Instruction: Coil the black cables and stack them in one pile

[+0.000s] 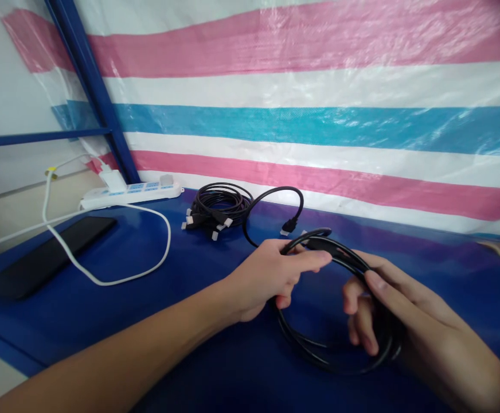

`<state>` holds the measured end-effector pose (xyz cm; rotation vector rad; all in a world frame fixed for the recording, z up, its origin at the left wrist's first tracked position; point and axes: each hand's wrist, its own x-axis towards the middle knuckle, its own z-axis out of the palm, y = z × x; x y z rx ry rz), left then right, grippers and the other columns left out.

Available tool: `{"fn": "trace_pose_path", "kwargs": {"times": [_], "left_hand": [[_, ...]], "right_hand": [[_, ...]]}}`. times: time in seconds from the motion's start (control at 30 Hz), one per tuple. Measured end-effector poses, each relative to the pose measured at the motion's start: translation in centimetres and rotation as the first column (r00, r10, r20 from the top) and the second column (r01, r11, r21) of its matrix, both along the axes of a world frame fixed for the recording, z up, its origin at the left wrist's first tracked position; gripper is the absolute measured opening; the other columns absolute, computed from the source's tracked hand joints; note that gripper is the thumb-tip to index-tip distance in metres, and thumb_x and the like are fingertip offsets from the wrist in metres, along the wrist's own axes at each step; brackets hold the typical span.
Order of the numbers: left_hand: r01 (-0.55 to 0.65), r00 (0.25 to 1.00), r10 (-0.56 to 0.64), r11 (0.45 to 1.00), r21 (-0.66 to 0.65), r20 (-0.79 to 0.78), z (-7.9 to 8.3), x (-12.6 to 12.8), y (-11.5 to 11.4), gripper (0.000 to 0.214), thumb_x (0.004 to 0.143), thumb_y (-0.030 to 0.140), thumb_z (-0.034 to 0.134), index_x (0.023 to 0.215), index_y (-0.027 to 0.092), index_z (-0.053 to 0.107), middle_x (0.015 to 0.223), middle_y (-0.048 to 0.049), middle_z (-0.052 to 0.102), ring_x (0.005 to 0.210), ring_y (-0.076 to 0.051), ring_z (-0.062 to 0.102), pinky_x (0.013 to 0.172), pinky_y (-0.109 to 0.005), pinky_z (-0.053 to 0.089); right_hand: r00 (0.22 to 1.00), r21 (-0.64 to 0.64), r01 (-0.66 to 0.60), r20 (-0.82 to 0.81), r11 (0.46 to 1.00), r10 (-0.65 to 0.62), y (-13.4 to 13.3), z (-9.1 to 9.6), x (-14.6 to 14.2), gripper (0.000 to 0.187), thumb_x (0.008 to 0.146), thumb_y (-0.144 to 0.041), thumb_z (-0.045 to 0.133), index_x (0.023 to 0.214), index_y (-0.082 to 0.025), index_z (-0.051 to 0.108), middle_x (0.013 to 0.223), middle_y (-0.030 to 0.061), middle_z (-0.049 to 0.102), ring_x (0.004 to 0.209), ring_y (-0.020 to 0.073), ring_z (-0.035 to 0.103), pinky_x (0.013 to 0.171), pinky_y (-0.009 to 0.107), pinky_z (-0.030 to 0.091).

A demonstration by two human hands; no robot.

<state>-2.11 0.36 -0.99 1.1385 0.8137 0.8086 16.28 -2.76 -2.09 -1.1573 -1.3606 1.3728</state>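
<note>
A black cable (319,350) is wound into a loop and held between both hands above the blue table (147,298). My left hand (271,275) grips the loop's left side, fingers closed round the strands. My right hand (387,310) holds the right side, thumb on top and fingers curled underneath. One free end with a plug (288,226) arcs back from the loop toward a pile of coiled black cables (218,209) lying further back.
A white power strip (132,192) with a plugged-in charger sits at the back left, its white cord (104,281) looping over the table. A black flat device (46,258) lies at the left. A striped plastic sheet (319,115) hangs behind.
</note>
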Motion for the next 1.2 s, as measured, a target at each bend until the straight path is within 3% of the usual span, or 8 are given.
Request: {"fn": "trace_pose_path", "kwargs": {"times": [0.1,0.3,0.4,0.5,0.63,0.77,1.03,1.2], "left_hand": [[0.094,0.991,-0.095,0.996,0.005,0.093,0.0,0.1,0.0,0.034,0.071,0.044,0.07,0.076,0.019,0.048,0.055,0.01,0.031,0.039,-0.001,0.023,0.036,-0.014,0.032],[0.038,0.979,0.008,0.975,-0.219,0.203,-0.1,0.5,0.3,0.041,0.082,0.063,0.042,0.083,0.022,0.046,0.052,0.0086,0.039,0.032,-0.004,0.024,0.031,-0.016,0.026],[-0.027,0.985,0.053,0.988,-0.153,0.164,0.0,0.5,0.3,0.037,0.081,0.058,0.05,0.078,0.022,0.044,0.049,0.01,0.034,0.032,-0.002,0.019,0.03,-0.014,0.02],[-0.147,0.982,0.151,0.988,-0.041,0.111,0.1,0.6,0.1,0.032,0.082,0.052,0.055,0.08,0.022,0.044,0.048,0.0103,0.034,0.032,-0.001,0.019,0.029,-0.013,0.017],[-0.232,0.97,0.228,0.972,0.033,0.088,0.3,0.6,0.0,0.023,0.081,0.043,0.059,0.087,0.024,0.049,0.046,0.0111,0.034,0.032,-0.001,0.018,0.029,-0.012,0.015],[-0.199,0.976,0.195,0.98,0.027,0.098,0.4,0.4,0.1,0.021,0.083,0.04,0.057,0.079,0.021,0.048,0.044,0.0118,0.026,0.032,-0.001,0.014,0.029,-0.013,0.012],[-0.085,0.996,0.084,0.991,0.106,0.017,0.2,-0.1,0.2,0.033,0.077,0.048,0.063,0.069,0.017,0.055,0.046,0.0096,0.025,0.035,-0.001,0.019,0.031,-0.016,0.014],[-0.034,0.999,0.035,0.985,0.171,0.0,0.1,-0.3,0.2,0.033,0.077,0.048,0.063,0.067,0.018,0.051,0.048,0.0093,0.023,0.037,-0.002,0.019,0.033,-0.018,0.014]], "right_hand": [[0.999,-0.037,0.045,0.023,0.998,-0.044,0.3,-0.2,0.5,0.054,0.082,-0.05,0.058,0.131,-0.029,0.046,0.053,-0.0086,0.044,0.038,0.011,0.049,0.043,0.026,0.05],[0.996,-0.01,0.074,0.045,0.997,-0.074,0.5,-0.2,1.3,0.05,0.083,-0.054,0.054,0.128,-0.032,0.05,0.052,-0.0083,0.041,0.038,0.0131,0.05,0.041,0.028,0.049],[1.0,-0.093,0.019,0.007,0.995,-0.019,0.4,0.2,1.3,0.034,0.084,-0.057,0.05,0.097,-0.029,0.064,0.052,-0.0055,0.047,0.042,0.0153,0.055,0.046,0.029,0.05],[0.996,-0.206,-0.089,-0.041,0.974,0.082,0.5,0.2,1.4,0.044,0.086,-0.058,0.046,0.065,-0.022,0.062,0.053,-0.001,0.053,0.05,0.017,0.06,0.054,0.029,0.051],[0.99,-0.251,-0.098,-0.121,0.963,0.069,0.6,0.0,1.8,0.036,0.086,-0.053,0.048,0.088,-0.024,0.07,0.054,-0.0003,0.057,0.052,0.0184,0.059,0.062,0.035,0.054],[0.973,-0.262,-0.154,-0.207,0.953,0.1,0.5,-0.2,1.9,0.032,0.083,-0.048,0.054,0.085,-0.022,0.072,0.054,0.0007,0.059,0.048,0.0183,0.058,0.065,0.039,0.056],[0.925,-0.304,-0.268,-0.346,0.914,0.156,0.3,0.3,1.8,0.044,0.093,-0.045,0.041,0.07,-0.019,0.068,0.063,0.0022,0.064,0.054,0.0151,0.062,0.066,0.03,0.054],[0.939,-0.264,-0.221,-0.318,0.939,0.132,-0.2,1.0,1.7,0.027,0.085,-0.039,0.057,0.109,-0.029,0.063,0.072,0.0031,0.069,0.062,0.0185,0.067,0.061,0.027,0.051]]}}
